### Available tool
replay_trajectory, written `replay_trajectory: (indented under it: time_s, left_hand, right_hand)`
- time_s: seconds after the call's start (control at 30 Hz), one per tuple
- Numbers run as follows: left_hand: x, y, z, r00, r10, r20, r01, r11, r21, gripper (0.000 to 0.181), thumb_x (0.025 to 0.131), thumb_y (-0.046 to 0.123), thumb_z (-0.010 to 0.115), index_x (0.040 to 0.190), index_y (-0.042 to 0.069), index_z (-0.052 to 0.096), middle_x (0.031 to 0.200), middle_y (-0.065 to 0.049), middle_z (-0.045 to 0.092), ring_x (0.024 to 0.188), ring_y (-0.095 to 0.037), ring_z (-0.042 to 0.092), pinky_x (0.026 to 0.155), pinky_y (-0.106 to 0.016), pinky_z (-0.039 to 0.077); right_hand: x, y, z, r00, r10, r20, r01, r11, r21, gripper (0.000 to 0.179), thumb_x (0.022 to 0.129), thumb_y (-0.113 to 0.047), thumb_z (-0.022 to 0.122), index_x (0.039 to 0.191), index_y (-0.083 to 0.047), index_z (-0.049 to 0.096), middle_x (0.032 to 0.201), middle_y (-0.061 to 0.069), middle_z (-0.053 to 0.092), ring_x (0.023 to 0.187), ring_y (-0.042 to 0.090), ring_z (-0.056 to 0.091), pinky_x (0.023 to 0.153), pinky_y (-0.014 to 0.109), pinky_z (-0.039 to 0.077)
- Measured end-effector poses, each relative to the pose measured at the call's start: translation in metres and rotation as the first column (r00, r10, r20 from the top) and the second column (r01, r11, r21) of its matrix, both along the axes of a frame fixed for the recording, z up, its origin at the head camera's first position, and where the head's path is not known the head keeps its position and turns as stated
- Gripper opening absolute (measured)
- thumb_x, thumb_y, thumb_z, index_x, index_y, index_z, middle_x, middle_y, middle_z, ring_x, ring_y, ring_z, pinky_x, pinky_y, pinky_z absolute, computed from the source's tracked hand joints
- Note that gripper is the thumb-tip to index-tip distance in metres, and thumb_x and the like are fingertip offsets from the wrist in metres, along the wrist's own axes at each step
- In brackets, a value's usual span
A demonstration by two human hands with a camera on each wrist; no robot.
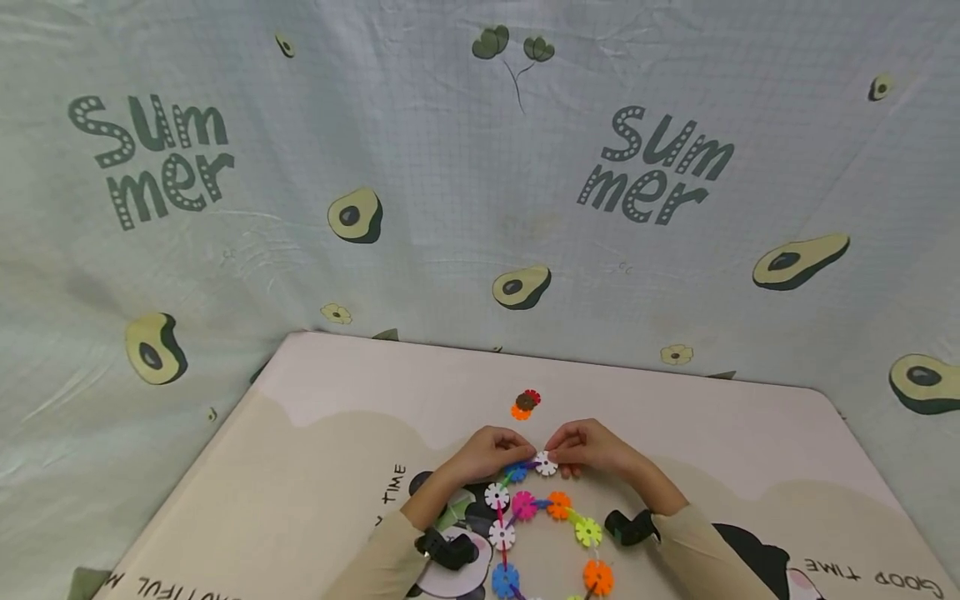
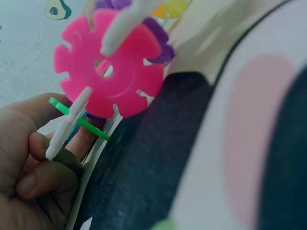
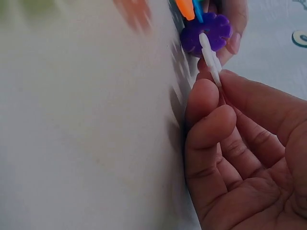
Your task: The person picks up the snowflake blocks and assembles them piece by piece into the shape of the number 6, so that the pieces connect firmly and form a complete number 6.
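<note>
My right hand (image 1: 592,446) pinches a white notched plastic disc (image 3: 210,55) between thumb and fingertips. The white disc's edge meets a purple disc (image 3: 206,36) in the right wrist view. Across from it, my left hand (image 1: 491,454) holds the purple disc's end of a linked chain, with a blue disc (image 1: 517,472) just below its fingertips. A green disc (image 2: 79,119) and a white disc (image 2: 69,123) of that chain stand on edge beside the left fingers. The chain runs down past another white disc (image 1: 497,496) toward me and curves round through a pink disc (image 1: 523,505).
Beyond my hands lies a small cluster of loose discs, red, brown and orange (image 1: 521,412). The chain's right side, with a yellow-green disc (image 1: 588,532) and an orange disc (image 1: 598,577), lies between my forearms. A printed cloth (image 1: 435,275) hangs behind the table (image 1: 315,375).
</note>
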State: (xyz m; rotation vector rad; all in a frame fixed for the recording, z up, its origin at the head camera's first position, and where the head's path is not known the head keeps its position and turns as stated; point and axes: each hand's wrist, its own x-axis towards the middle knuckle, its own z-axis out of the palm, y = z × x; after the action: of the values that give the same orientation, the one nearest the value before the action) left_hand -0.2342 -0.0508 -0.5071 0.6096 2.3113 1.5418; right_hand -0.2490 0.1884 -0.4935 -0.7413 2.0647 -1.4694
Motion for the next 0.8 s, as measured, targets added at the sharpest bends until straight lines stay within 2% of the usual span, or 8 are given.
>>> replay_trajectory:
  time_s: [0.13,0.3,0.43,0.67,0.8]
  left_hand:
    - [0.000,0.000,0.001,0.999,-0.045,-0.017,0.045,0.999,-0.018,0.022,0.094,0.020,0.065,0.099,0.001,0.075,0.091,-0.009,0.073,0.076,-0.004,0.056,0.073,-0.020,0.047]
    - [0.000,0.003,0.001,0.999,-0.047,-0.008,0.047,0.998,-0.028,0.019,0.092,0.017,0.068,0.093,-0.001,0.076,0.087,-0.010,0.073,0.071,-0.002,0.054,0.068,-0.019,0.044]
    - [0.000,0.003,0.002,1.000,-0.026,0.015,0.027,0.999,-0.025,0.018,0.091,0.016,0.069,0.091,-0.001,0.075,0.083,-0.009,0.073,0.068,-0.002,0.052,0.065,-0.018,0.042]
    - [0.002,0.002,0.000,0.998,0.015,0.058,-0.015,1.000,0.000,0.018,0.089,0.017,0.070,0.089,-0.001,0.076,0.084,-0.012,0.073,0.068,-0.003,0.055,0.064,-0.018,0.043]
    - [0.002,0.001,0.001,0.998,0.012,0.063,-0.012,1.000,-0.003,0.019,0.088,0.019,0.072,0.086,0.001,0.076,0.082,-0.006,0.073,0.069,-0.002,0.055,0.064,-0.018,0.043]
  right_hand:
    - [-0.001,-0.007,0.001,0.999,-0.022,0.023,0.021,0.999,0.042,0.020,0.093,-0.014,0.066,0.101,0.005,0.066,0.076,0.003,0.067,0.060,0.010,0.059,0.058,0.021,0.050]
    - [-0.005,-0.012,0.005,0.999,-0.034,0.021,0.032,0.995,0.094,0.018,0.094,-0.011,0.064,0.101,0.006,0.066,0.076,0.005,0.066,0.059,0.011,0.056,0.057,0.022,0.049]
    - [-0.015,-0.014,0.008,0.997,-0.072,-0.024,0.074,0.990,0.120,0.019,0.095,-0.012,0.062,0.100,0.006,0.066,0.073,0.006,0.063,0.058,0.012,0.053,0.054,0.021,0.045]
    - [-0.032,-0.020,0.008,0.987,-0.146,-0.073,0.152,0.985,0.078,0.019,0.095,-0.007,0.062,0.103,0.010,0.063,0.081,0.015,0.065,0.065,0.017,0.057,0.061,0.024,0.051]
    - [-0.041,-0.023,0.007,0.971,-0.165,-0.172,0.182,0.980,0.084,0.021,0.094,-0.005,0.062,0.110,0.008,0.062,0.090,0.018,0.063,0.069,0.018,0.054,0.061,0.023,0.049]
